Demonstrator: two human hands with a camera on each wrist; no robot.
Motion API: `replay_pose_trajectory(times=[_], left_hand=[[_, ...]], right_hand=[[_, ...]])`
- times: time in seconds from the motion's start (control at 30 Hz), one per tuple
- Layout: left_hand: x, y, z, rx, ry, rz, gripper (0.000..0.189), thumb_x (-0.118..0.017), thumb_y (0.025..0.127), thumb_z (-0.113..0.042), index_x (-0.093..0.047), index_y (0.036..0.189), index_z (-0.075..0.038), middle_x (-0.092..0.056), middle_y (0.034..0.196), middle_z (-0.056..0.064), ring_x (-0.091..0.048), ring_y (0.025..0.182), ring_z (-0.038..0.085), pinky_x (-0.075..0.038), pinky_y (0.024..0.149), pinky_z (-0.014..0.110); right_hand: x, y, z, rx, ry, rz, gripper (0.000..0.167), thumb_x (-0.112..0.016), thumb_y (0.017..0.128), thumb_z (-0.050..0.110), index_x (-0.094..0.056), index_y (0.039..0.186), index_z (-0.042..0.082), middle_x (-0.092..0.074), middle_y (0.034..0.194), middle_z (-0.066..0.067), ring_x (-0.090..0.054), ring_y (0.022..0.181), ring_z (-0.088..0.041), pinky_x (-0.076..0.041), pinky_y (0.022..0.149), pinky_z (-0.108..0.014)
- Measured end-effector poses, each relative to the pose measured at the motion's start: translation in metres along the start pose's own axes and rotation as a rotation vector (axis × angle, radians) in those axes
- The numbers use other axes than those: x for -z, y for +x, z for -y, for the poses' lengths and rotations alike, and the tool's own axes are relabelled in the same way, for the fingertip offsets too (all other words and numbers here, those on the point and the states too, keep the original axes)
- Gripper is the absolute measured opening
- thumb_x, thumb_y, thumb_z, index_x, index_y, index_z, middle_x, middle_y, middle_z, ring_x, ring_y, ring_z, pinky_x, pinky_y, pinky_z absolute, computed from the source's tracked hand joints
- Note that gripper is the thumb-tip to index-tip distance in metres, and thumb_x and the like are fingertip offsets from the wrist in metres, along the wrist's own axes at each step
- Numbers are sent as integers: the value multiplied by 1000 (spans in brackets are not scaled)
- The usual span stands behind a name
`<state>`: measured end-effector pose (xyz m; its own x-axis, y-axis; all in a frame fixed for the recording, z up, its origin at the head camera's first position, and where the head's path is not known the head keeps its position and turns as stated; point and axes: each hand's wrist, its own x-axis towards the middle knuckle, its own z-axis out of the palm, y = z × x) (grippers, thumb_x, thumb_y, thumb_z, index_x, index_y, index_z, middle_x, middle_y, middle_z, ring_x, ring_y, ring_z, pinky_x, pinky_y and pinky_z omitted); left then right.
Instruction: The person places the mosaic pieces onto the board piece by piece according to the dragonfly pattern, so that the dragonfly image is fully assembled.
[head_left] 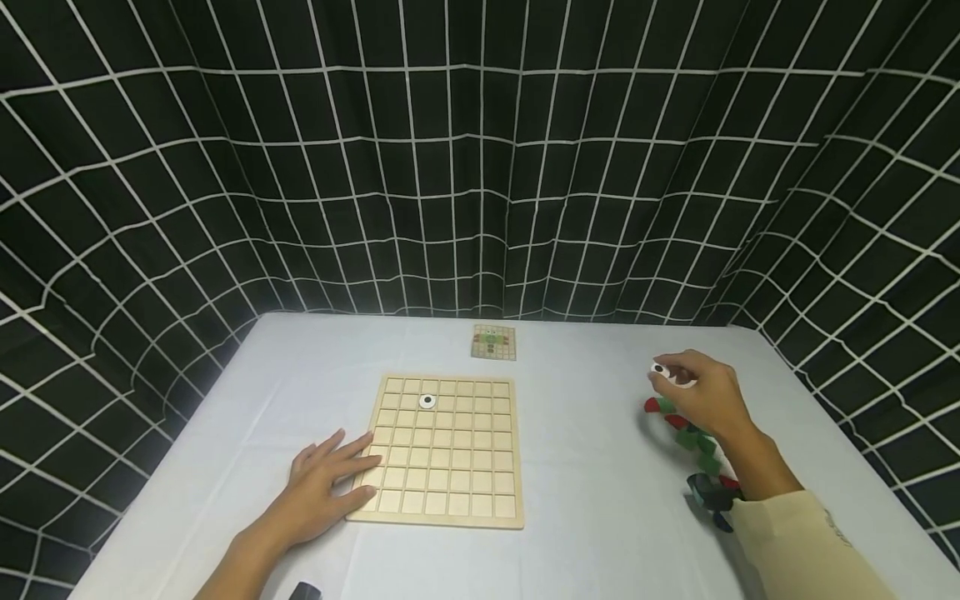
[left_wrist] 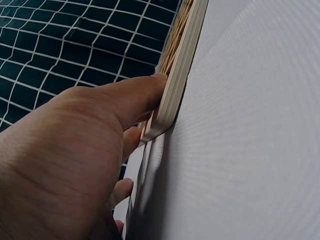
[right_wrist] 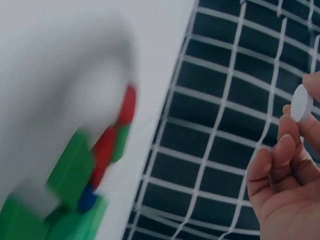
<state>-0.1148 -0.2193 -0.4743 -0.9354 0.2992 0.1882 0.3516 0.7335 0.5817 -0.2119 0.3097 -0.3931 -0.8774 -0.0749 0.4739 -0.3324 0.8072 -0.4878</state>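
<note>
1. Closest in, a dark object (head_left: 305,591) pokes up at the bottom edge of the head view, too cut off to name, on the white table (head_left: 592,500).
2. Over on the right, a cream sleeve (head_left: 802,542) reaches in from the near side.
3. Here's the left hand (head_left: 326,483), fingers spread and gripping nothing, its thumb and a couple of fingertips touching the left side of the wooden grid board (head_left: 462,458). The left wrist view has the thumb right on the board's edge.
4. The board lies flat, seven cells by seven, in front of the person.
5. Off to the right, well apart from the board, dark pieces (head_left: 701,485) sit at the near end of a loose pile of red and green pieces (head_left: 705,463), partly hidden by the right arm.
6. One white disc with a black dot (head_left: 427,401) sits in the board's second row from the far side, third cell from the left.
7. And the right hand (head_left: 703,390), above the pile's far end, pinches another white disc (head_left: 659,369) between thumb and fingers, clear of the table!
8. Beyond the board, a small patterned card (head_left: 493,342) lies near the table's far edge.
9. Behind everything, a black curtain with white grid lines (head_left: 480,171).
</note>
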Motion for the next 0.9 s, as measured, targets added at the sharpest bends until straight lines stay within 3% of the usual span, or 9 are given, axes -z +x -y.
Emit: replay_pose_trajectory(times=[0.3,0.47,0.57,0.8,0.9], left_hand=[[-1,1,1,11,2,3,40,-73,84,-40,-69,119,-22,-45,146,-2,-24,139,37,-4,107,64],[0,0,-1,13,-1,14,41,-73,84,-41,-69,120,-21,-45,146,0,-24,139,38,-3,107,64],[1,0,-3,3,-4,15,41,-72,84,-40,-69,121,-21,-45,146,0,-24,139,39,-3,106,65],[3,0,-4,0,-4,11,40,-72,85,-39,-69,120,-20,-46,145,1,-24,139,40,-4,106,65],[2,0,-3,7,-9,15,40,-72,85,-39,-69,120,-20,-45,145,1,-24,139,39,-3,106,65]], right_hand=[[-5,1,43,250,70,-170,23,-85,69,7,-72,89,6,-63,75,2,-50,71,-13,-39,60,-17],[-7,-1,68,348,135,-213,24,-85,65,5,-71,85,7,-62,72,2,-50,69,-13,-39,59,-21],[-11,-1,83,370,161,-216,25,-85,64,4,-72,85,6,-63,73,3,-51,68,-16,-40,61,-23],[-35,4,119,308,184,-142,24,-86,70,11,-72,89,7,-64,75,3,-55,70,-15,-46,62,-27],[-49,6,134,338,227,-123,23,-87,70,12,-72,87,7,-63,74,4,-54,69,-15,-47,61,-30]])
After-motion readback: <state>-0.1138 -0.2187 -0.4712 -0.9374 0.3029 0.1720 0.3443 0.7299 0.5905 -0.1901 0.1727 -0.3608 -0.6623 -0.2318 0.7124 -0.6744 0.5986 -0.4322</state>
